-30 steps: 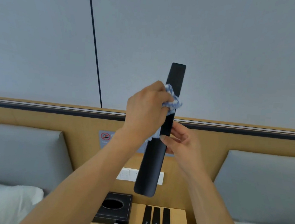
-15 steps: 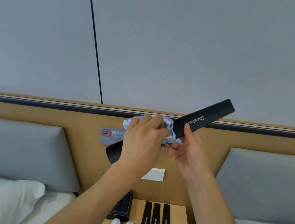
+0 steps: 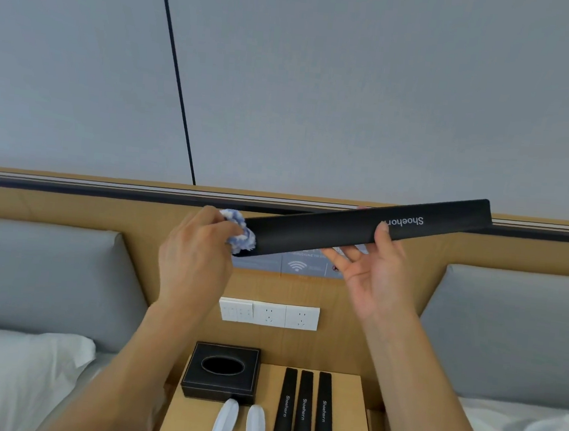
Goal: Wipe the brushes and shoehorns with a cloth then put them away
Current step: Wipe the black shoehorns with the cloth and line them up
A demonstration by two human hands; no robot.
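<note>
So the black shoehorn (image 3: 361,227) has swung from standing upright a second ago to nearly level, and the blue-white cloth (image 3: 240,233) has slid out to its left tip, so this side looks about wiped. The left hand (image 3: 197,255) bunches the cloth there; the right hand (image 3: 374,274) pinches the shoehorn near its lettering, other fingers loose. Three more shoehorns (image 3: 303,413) and two white brushes (image 3: 239,422) wait on the nightstand (image 3: 354,424).

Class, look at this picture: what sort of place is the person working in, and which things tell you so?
Probably a hotel bedroom: a padded headboard with a white pillow, a Wi-Fi sign on the wooden wall panel, and a bedside table holding a tissue box.
</note>
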